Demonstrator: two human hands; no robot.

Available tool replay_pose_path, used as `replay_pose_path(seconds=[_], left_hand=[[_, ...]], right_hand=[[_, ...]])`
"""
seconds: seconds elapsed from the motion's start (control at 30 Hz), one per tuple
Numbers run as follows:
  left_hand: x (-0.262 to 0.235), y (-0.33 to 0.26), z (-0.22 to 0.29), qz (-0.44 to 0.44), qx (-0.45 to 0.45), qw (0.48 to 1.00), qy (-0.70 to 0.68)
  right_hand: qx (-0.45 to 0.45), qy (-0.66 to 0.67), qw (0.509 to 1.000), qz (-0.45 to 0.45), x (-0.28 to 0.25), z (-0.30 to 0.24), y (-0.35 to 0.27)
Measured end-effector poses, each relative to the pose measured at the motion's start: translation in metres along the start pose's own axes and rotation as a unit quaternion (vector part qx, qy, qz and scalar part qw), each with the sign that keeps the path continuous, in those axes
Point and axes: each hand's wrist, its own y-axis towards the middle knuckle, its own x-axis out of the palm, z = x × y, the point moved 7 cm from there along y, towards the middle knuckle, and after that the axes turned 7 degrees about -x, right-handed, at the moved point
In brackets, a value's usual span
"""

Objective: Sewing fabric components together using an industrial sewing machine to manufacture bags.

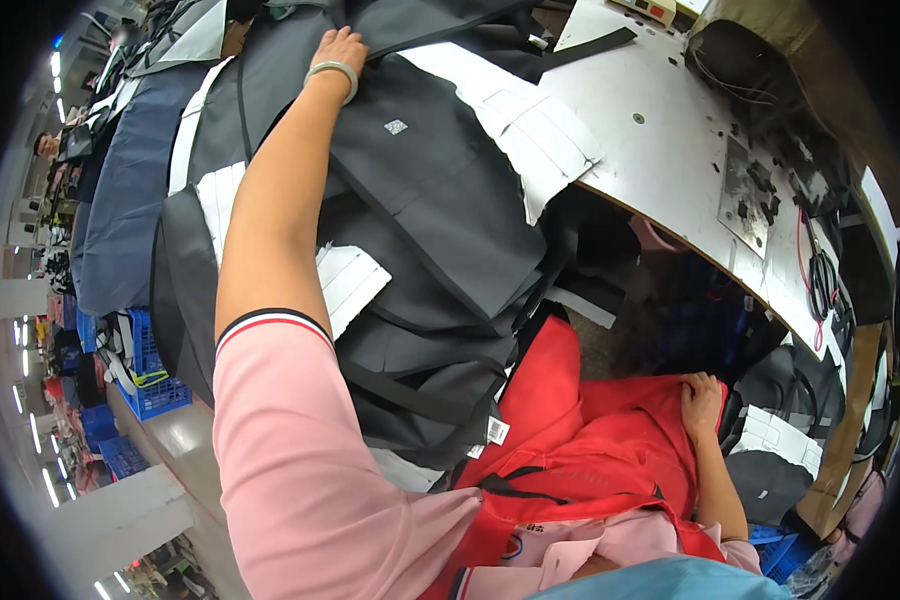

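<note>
nearest, at five o'clock, the red apron point(620, 440) covers part of the pink shirt point(300, 430), probably to protect it. at four o'clock, the right hand point(702, 405) rests bent fingers on its edge; whether it grips the cloth, i cannot tell. from the centre up to twelve o'clock lie dark grey fabric panels point(420, 190), with white backing pieces point(545, 135) among them. at eleven o'clock, the left hand point(340, 52) lies on these panels, fingers loosely spread, perhaps for keeping them steady. farther, at eight o'clock, stands a blue crate point(160, 397).
</note>
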Motion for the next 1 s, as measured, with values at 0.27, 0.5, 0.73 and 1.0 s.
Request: replay_pose_path(seconds=[0.27, 0.5, 0.73, 1.0], left_hand=[[-0.033, -0.024, -0.107, 0.084, -0.077, 0.971, -0.209], [-0.157, -0.172, -0.182, 0.162, -0.145, 0.917, -0.333], [-0.292, -0.287, -0.105, 0.233, 0.016, 0.910, -0.343], [-0.423, -0.344, 0.023, 0.217, 0.210, 0.822, -0.483]], right_hand=[[-0.029, -0.001, 1.000, 0.000, 0.002, -0.007, 0.025], [-0.004, 0.316, 0.949, -0.002, 0.016, -0.030, 0.046], [-0.297, 0.352, 0.887, 0.021, -0.088, -0.281, 0.093], [-0.351, 0.441, 0.805, 0.186, -0.171, -0.379, 0.045]])
